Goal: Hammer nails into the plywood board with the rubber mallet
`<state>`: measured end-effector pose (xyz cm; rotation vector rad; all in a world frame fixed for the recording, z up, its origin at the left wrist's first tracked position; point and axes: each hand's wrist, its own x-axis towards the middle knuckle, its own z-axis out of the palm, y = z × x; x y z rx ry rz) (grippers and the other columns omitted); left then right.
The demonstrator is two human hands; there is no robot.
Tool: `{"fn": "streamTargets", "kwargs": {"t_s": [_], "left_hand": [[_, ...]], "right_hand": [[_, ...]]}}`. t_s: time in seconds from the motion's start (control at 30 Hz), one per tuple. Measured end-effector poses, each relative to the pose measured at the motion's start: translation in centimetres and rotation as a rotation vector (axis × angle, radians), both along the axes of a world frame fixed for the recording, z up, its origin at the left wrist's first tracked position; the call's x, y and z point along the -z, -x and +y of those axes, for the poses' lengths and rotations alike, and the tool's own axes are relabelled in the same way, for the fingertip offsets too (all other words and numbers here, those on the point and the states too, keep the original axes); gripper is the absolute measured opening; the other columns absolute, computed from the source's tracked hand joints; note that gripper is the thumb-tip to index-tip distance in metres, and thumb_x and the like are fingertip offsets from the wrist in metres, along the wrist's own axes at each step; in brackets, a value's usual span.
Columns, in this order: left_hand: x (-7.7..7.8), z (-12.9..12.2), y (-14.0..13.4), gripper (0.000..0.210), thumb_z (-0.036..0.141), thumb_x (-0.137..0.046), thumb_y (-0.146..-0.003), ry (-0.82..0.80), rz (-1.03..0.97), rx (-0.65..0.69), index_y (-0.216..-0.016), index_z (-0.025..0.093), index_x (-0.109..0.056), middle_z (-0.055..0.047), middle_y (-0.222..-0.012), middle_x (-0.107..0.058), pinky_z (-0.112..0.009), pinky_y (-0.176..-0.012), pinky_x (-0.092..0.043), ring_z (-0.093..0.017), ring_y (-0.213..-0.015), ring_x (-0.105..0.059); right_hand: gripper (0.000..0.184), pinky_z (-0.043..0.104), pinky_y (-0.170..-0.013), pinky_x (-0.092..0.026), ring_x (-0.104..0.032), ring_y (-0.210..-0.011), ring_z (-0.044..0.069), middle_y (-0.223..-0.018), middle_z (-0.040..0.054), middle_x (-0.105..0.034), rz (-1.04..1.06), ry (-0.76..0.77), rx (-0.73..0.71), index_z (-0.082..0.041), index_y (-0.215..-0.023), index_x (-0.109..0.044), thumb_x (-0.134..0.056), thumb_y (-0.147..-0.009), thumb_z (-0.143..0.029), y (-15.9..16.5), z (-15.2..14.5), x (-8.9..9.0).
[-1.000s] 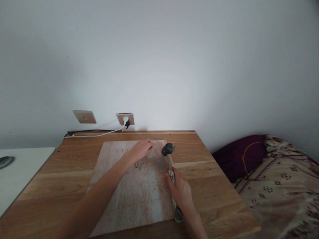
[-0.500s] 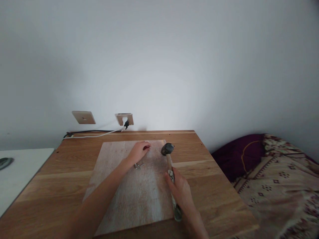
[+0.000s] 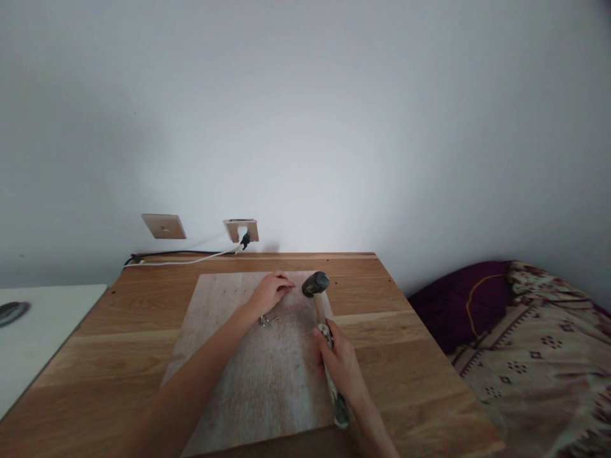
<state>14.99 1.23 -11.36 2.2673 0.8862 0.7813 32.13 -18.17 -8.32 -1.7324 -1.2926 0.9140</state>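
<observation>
My right hand point(image 3: 340, 356) is wrapped round the handle of a hammer point(image 3: 321, 308), whose dark head is raised over the far right part of a pale wooden board point(image 3: 267, 381). Just left of the hammer head, my left hand point(image 3: 272, 292) rests low over the board with thumb and fingers pinched together. Whatever lies between those fingertips is too small to make out. Beside the left wrist, several small shiny metal pieces that look like nails point(image 3: 268, 322) lie on the board.
The board lies on a wooden table point(image 3: 396, 356) against a white wall. A plug sits in a wall socket point(image 3: 242, 231), and white and black cables point(image 3: 181, 261) run along the table's back edge. Patterned cloth point(image 3: 529, 356) is at the right, a white surface point(image 3: 42, 337) at the left.
The hammer head has shifted slightly left, closer to my left hand, with the right hand still round the handle. My left hand has barely moved; its fingers now point more to the right.
</observation>
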Motion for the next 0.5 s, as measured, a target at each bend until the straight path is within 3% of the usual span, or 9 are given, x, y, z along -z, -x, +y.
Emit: {"fn": "streamTargets", "kwargs": {"t_s": [0.27, 0.37, 0.5], "left_hand": [[0.2, -0.2, 0.0, 0.031, 0.005, -0.063, -0.085, 0.078, -0.032, -0.053, -0.111, 0.017, -0.075, -0.005, -0.091, -0.074, -0.030, -0.081, -0.053, -0.019, -0.083, -0.068], [0.3, -0.1, -0.1, 0.031, 0.005, -0.065, -0.081, 0.121, -0.027, -0.073, -0.108, 0.017, -0.075, -0.003, -0.085, -0.073, -0.029, -0.076, -0.052, -0.019, -0.079, -0.067], [0.5, 0.1, -0.4, 0.040, 0.007, -0.069, -0.079, 0.183, -0.076, -0.108, -0.118, 0.016, -0.072, -0.002, -0.083, -0.074, -0.030, -0.078, -0.052, -0.020, -0.078, -0.068]], "right_hand": [[0.042, 0.025, -0.043, -0.041, -0.057, -0.040, 0.018, -0.050, -0.0061, -0.055, -0.068, 0.038, -0.060, -0.018, -0.111, -0.058, -0.041, -0.100, -0.054, 0.9, 1.2, -0.7], [0.044, 0.027, -0.049, -0.047, -0.065, -0.052, 0.020, -0.060, 0.0003, -0.064, -0.173, -0.039, -0.064, -0.016, -0.117, -0.063, -0.041, -0.102, -0.052, 1.1, 1.3, -0.2], [0.043, 0.033, -0.072, -0.057, -0.075, -0.083, 0.027, -0.087, 0.0119, -0.076, -0.300, -0.206, -0.038, -0.014, -0.122, -0.065, -0.043, -0.104, -0.045, 1.4, 1.4, 0.7]]}}
